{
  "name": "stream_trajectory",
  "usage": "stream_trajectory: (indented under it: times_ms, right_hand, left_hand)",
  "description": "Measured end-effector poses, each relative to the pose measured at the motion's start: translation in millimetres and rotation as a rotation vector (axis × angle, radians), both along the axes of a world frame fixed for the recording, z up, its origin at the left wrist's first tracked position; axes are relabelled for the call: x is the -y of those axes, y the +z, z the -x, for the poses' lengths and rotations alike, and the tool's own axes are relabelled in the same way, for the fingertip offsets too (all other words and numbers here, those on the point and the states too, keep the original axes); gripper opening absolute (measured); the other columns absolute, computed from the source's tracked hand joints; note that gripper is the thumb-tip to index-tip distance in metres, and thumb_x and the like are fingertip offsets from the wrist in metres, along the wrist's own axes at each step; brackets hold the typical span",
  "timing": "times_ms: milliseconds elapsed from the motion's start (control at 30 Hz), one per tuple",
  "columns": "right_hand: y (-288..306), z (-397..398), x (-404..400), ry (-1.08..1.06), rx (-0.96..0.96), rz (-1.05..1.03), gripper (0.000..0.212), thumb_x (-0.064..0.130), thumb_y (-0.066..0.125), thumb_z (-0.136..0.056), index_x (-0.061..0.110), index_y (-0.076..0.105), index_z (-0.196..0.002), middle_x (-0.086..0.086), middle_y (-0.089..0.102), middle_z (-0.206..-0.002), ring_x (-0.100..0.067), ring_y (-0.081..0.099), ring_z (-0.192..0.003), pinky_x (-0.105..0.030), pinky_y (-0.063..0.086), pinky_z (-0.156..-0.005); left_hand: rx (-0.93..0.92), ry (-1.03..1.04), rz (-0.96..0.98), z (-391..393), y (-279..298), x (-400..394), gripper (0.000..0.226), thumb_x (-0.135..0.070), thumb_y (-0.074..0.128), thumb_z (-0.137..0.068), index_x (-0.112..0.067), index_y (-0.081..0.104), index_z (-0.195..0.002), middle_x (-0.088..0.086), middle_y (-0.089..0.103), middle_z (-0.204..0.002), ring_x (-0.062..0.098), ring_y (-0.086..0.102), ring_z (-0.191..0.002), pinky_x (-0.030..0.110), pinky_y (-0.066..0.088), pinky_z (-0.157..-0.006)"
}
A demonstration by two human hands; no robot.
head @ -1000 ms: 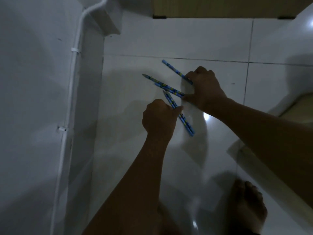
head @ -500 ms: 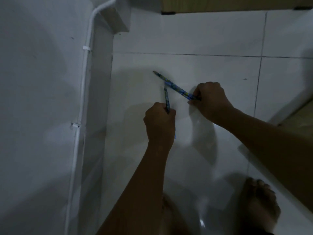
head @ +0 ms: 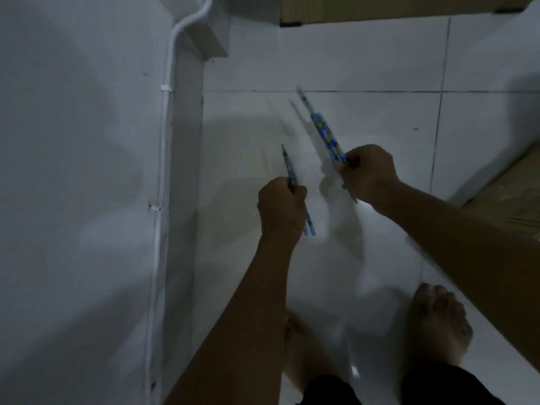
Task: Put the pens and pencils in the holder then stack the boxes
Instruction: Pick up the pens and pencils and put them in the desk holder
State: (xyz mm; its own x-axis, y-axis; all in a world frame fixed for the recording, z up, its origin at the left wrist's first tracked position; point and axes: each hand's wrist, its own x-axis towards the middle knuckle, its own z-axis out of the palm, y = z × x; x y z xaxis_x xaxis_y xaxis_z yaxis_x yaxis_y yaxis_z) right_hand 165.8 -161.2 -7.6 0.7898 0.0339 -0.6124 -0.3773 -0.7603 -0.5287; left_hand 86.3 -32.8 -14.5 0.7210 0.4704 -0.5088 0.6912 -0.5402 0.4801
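over a glossy white tiled floor (head: 365, 59), both of the person's hands are raised and each is closed in a fist around blue patterned pencils. the left hand (head: 280, 209) grips what looks like two pencils (head: 290, 171), though the count is hard to tell; the pointed tips stick up past the knuckles and the other ends poke out below the fist. the right hand (head: 366, 171) clutches a small bundle of pencils (head: 325, 135) near their lower ends; the bundle slants up and to the left, and its far tips are blurred, so the number in it cannot be told. the two hands are near each other but apart, and neither set of pencils touches the floor or the other set. faint reflections of the pencils show on the tiles. at the left stands a white wall (head: 73, 171) with a thin white cable (head: 159, 200) clipped down it. two bare feet (head: 438, 325) rest on the floor at the bottom. a tan cardboard surface (head: 508, 194) sits at the right edge.
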Motion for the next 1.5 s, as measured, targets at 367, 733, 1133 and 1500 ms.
stream_trajectory:
  times_ms: [367,733,1133,1500]
  right_hand:
    - [194,-3,12,-0.424,-0.191,-0.542,0.027,0.01,0.057,-0.095,0.006,0.06,-0.068,-0.013,0.054,-0.068,-0.025,0.056,-0.07,-0.037,0.058,-0.08]
    - [431,-16,37,-0.459,-0.121,-0.669,0.013,0.009,0.057,-0.095,0.002,0.064,-0.087,-0.009,0.054,-0.068,-0.021,0.059,-0.069,-0.029,0.061,-0.072]
    - [629,5,83,-0.458,-0.14,-0.799,0.008,0.007,0.061,-0.091,0.01,0.066,-0.086,-0.005,0.061,-0.069,-0.011,0.062,-0.064,-0.016,0.056,-0.062]
    - [723,-9,91,-0.355,-0.039,-0.828,0.018,0.003,0.063,-0.09,-0.002,0.061,-0.107,-0.007,0.059,-0.075,-0.016,0.061,-0.07,-0.023,0.058,-0.071]
  left_hand:
    - [0.143,0.285,0.574,-13,170,21,0.016,-0.02,0.068,-0.092,-0.014,0.073,-0.078,0.004,0.072,-0.071,0.013,0.069,-0.069,0.036,0.062,-0.073]
    - [0.202,0.359,0.731,-49,427,19,0.024,-0.012,0.064,-0.096,-0.005,0.07,-0.117,0.006,0.066,-0.083,0.015,0.061,-0.072,0.027,0.059,-0.072]
    - [0.201,0.454,0.801,-42,664,59,0.021,-0.018,0.066,-0.094,-0.021,0.074,-0.113,-0.002,0.064,-0.08,0.015,0.063,-0.076,0.027,0.054,-0.075]
    - [0.369,0.294,0.647,-55,764,64,0.026,-0.026,0.064,-0.096,-0.019,0.07,-0.12,-0.001,0.078,-0.1,0.007,0.071,-0.098,0.03,0.055,-0.09]
